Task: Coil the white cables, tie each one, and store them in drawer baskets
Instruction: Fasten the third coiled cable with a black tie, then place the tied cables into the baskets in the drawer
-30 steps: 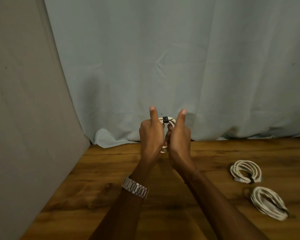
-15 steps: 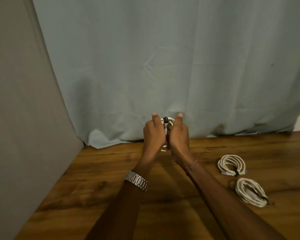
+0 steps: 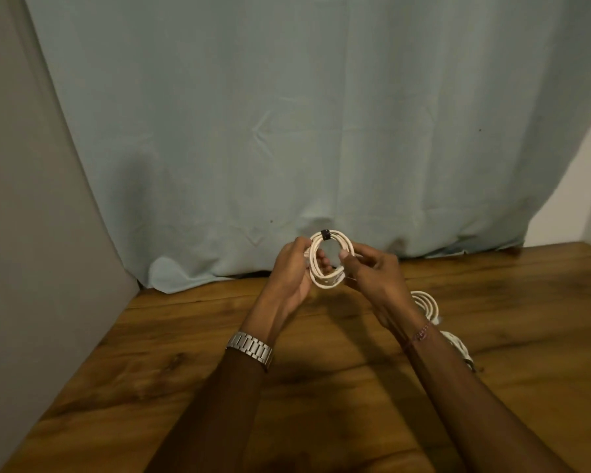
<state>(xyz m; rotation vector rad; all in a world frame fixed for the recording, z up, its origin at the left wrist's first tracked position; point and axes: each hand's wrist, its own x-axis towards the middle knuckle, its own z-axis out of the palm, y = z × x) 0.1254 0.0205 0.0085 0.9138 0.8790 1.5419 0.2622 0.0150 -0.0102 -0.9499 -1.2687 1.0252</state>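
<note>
White coiled cable (image 3: 325,268) up in front of the pale blue-grey curtain (image 3: 287,114), cinched by a black tie (image 3: 325,234) at its top. Below the curtain, the table (image 3: 185,353) shows warm brown wood with dark grain streaks. Silver-toned watch band (image 3: 250,348) there, a reddish bracelet (image 3: 422,332), and two more white coils (image 3: 427,305) right of the bracelet.

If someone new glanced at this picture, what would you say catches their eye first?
Most striking is the coiled white cable, bound by a small black tie at its top and held up mid-frame against the pale blue curtain. The left hand and right hand grip its two sides. Next comes the silver watch on the left wrist, then more white coils on the wooden table, partly hidden behind the right forearm.
</note>
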